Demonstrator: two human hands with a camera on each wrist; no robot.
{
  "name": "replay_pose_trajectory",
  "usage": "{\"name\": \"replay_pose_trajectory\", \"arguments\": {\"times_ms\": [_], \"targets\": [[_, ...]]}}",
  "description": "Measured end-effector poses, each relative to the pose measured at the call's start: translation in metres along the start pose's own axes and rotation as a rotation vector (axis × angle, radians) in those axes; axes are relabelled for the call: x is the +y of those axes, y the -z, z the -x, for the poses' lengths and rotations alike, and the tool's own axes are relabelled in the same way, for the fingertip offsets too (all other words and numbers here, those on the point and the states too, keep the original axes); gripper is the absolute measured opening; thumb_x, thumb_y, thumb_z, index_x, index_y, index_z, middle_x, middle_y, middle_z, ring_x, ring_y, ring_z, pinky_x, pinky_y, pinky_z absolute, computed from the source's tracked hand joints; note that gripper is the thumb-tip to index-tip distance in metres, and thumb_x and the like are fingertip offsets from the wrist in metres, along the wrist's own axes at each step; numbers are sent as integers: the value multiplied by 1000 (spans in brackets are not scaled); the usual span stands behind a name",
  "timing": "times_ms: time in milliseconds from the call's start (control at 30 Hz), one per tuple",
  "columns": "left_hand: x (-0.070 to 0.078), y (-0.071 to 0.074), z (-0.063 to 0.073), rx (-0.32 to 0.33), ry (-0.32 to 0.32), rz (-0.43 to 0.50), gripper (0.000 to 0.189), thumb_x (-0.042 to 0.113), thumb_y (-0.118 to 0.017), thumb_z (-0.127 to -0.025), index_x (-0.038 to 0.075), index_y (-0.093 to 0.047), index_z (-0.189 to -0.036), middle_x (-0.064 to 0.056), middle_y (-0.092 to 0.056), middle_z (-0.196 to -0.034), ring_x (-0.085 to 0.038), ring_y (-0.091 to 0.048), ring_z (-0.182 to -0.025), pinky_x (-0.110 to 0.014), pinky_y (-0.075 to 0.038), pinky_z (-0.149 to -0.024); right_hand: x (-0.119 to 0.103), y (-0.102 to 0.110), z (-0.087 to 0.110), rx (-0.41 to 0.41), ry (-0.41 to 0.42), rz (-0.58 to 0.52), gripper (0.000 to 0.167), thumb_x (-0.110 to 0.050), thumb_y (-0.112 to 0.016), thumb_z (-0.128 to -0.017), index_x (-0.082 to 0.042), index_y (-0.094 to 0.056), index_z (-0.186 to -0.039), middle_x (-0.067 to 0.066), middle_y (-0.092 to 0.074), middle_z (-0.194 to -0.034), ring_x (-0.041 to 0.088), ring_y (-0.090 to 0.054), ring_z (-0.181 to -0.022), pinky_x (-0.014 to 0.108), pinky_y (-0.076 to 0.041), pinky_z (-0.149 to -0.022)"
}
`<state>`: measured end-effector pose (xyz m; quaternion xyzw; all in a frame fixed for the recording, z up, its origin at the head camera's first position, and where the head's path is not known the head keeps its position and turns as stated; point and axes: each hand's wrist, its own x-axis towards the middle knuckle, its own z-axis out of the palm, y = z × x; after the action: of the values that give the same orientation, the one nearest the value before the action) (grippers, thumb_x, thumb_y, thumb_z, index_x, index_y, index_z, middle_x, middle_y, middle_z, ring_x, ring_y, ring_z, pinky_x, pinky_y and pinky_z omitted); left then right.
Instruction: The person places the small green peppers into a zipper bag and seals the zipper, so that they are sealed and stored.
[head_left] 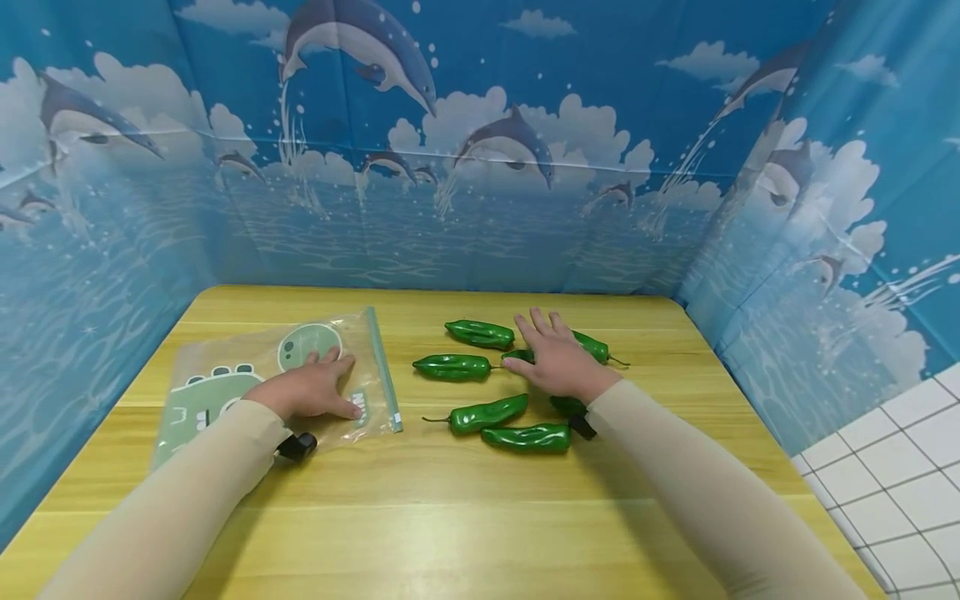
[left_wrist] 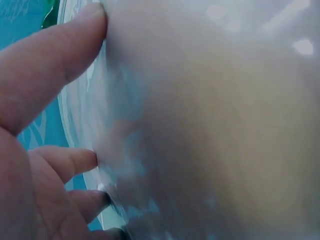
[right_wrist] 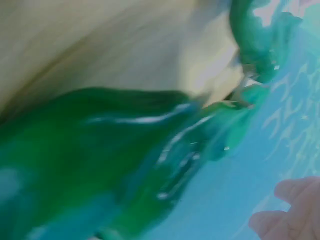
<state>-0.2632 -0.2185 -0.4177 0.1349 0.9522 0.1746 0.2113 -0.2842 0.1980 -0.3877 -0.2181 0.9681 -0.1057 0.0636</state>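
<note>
A clear zip bag [head_left: 213,392] printed with a green cartoon dinosaur lies flat at the table's left, its green zip strip [head_left: 383,367] facing right. My left hand [head_left: 307,390] rests on the bag with fingers spread; in the left wrist view the fingertips meet the shiny plastic [left_wrist: 215,110]. Several glossy green peppers lie right of the bag, among them one at the back [head_left: 480,334] and one in front [head_left: 527,438]. Over the right part of this group my right hand [head_left: 558,358] spreads its fingers, partly hiding some peppers. Large and blurred, a pepper [right_wrist: 75,155] fills the right wrist view's lower left.
The wooden table [head_left: 450,525] extends toward me in front of the bag and peppers. A blue dolphin-print curtain [head_left: 465,217] hangs behind it and along both sides. White tiles [head_left: 900,475] show at the lower right.
</note>
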Motion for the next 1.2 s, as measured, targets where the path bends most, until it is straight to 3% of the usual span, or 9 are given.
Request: {"name": "replay_pose_trajectory", "arguments": {"times_ms": [200, 333, 400, 500, 600, 733, 867, 1200], "targets": [[2, 0, -1, 7, -43, -11, 107, 52, -82, -87, 3, -30, -166, -32, -7, -173, -65, 0, -154, -79, -17, -120, -15, 7, -3, 1, 40, -8, 89, -59, -51, -106, -13, -11, -171, 23, -2, -176, 54, 2, -160, 69, -10, -128], [6, 1, 3, 51, -75, -53, 97, 45, -83, -88, 2, -38, -162, -32, -18, -171, -65, -7, -154, -77, -20, -121, -36, 9, -7, -35, 68, -37, 91, -62, -51, -105, -18, -7, -172, 19, 1, -177, 51, 5, -162, 68, -9, -129], [10, 0, 5, 84, -100, -90, 90, 42, -83, -88, -1, -45, -158, -34, -27, -167, -65, -18, -152, -74, -25, -121, -48, 7, -10, -54, 85, -39, 90, -62, -50, -105, -20, -6, -172, 17, 2, -178, 49, 6, -162, 66, -9, -130], [18, -3, 7, 101, -98, -117, 70, 44, -81, -90, -1, -59, -140, -32, -52, -150, -56, -49, -138, -65, -43, -114, -68, 2, -15, -75, 121, -34, 88, -60, -51, -106, -20, -8, -172, 16, 2, -178, 47, 6, -163, 65, -10, -131], [24, -7, 9, 81, -60, -114, 73, 49, -79, -90, -2, -59, -138, -31, -55, -146, -48, -56, -132, -60, -50, -106, -88, -4, -21, -94, 164, -9, 86, -59, -50, -107, -19, -10, -172, 15, 2, -178, 46, 5, -163, 63, -10, -131], [27, -11, 11, 77, -23, -111, 93, 50, -83, -86, -5, -48, -152, -33, -43, -158, -50, -49, -141, -60, -48, -110, -114, -13, -28, -118, 212, 29, 84, -58, -49, -107, -20, -12, -171, 12, 2, -179, 45, 3, -163, 60, -10, -132], [24, -14, 9, 83, -44, -108, 95, 47, -87, -83, -6, -48, -152, -31, -45, -156, -48, -51, -140, -60, -48, -111, -134, -26, -33, -133, 237, 87, 81, -59, -48, -107, -21, -16, -171, 11, -1, -179, 43, -1, -164, 58, -13, -133], [23, -13, 12, 61, -94, -80, 97, 43, -88, -83, -6, -44, -154, -31, -39, -161, -50, -40, -149, -62, -42, -118, -151, -53, -44, -201, 239, 146, 77, -57, -46, -109, -19, -19, -171, 12, -5, -179, 38, -2, -165, 56, -14, -133]]}}
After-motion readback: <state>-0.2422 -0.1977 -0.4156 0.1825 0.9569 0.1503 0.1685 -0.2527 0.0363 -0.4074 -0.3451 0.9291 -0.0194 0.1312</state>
